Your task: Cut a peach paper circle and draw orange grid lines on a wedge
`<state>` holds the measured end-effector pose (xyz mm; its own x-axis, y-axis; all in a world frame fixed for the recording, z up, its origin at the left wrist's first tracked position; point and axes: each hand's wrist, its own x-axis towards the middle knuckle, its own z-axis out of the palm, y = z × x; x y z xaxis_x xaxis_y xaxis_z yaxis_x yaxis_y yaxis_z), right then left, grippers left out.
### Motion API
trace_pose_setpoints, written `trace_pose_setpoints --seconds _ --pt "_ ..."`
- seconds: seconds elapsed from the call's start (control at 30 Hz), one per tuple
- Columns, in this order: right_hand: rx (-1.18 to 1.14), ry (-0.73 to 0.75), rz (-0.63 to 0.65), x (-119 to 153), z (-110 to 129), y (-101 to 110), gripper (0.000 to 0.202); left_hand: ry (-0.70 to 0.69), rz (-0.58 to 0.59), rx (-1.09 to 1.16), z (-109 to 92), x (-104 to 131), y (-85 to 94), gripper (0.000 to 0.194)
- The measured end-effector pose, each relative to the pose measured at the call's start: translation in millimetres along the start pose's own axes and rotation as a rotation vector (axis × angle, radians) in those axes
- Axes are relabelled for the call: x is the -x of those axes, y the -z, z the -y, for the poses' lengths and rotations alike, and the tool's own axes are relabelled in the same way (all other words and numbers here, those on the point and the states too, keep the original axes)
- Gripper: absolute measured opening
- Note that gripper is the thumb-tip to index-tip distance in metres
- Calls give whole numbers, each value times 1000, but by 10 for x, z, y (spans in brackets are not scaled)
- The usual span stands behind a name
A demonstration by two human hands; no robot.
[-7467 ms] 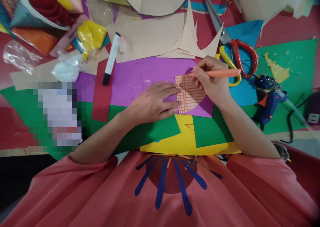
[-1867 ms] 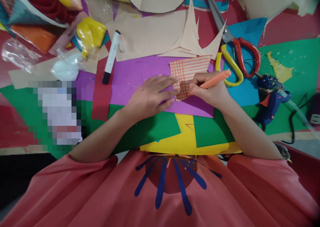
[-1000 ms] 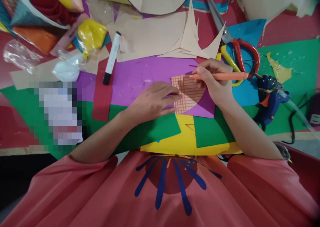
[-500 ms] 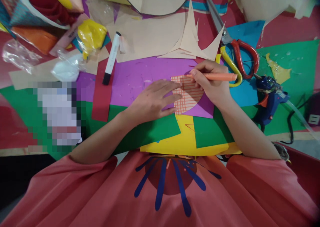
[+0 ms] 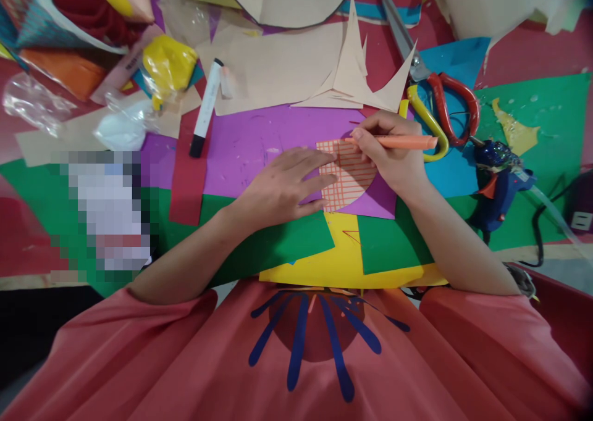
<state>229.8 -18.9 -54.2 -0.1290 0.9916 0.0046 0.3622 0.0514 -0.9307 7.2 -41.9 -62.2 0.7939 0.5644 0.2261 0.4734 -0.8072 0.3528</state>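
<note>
My left hand [image 5: 290,186] lies flat with its fingers spread, the fingertips resting on the left edge of a beige paper piece [image 5: 349,177]. That piece has straight left and top sides, a curved lower right edge, and orange lines drawn across it, crossing into a grid at the left. An orange marker pen [image 5: 403,142] is pinched in my right hand [image 5: 391,152], its tip at the paper's top edge. Underneath lies a purple sheet [image 5: 241,140]. The end of the pen's tip is partly hidden by my fingers.
Large scissors [image 5: 435,94] with red and yellow handles lie beyond my right hand. A blue glue gun [image 5: 495,192] sits at the right. At the left are a white marker [image 5: 207,106], a red paper strip [image 5: 188,186] and a yellow bagged lump [image 5: 170,63]. Beige offcuts [image 5: 343,81] lie ahead.
The marker pen's back end has shifted very slightly to the left. Both hands and the beige piece otherwise stay in place.
</note>
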Motion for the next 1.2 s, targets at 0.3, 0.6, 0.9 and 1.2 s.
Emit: trace_pose_setpoints --seconds 0.3,0.6,0.9,1.2 --pt "14 -27 14 -3 6 10 23 34 35 22 -11 -9 10 26" --pt "-3 3 19 -8 24 -1 23 -1 -15 28 -4 -3 0 26" --pt "-26 -2 71 -25 63 -5 23 40 24 67 8 3 -5 28" --pt "-80 78 -35 45 18 5 20 83 16 -8 21 15 -26 36"
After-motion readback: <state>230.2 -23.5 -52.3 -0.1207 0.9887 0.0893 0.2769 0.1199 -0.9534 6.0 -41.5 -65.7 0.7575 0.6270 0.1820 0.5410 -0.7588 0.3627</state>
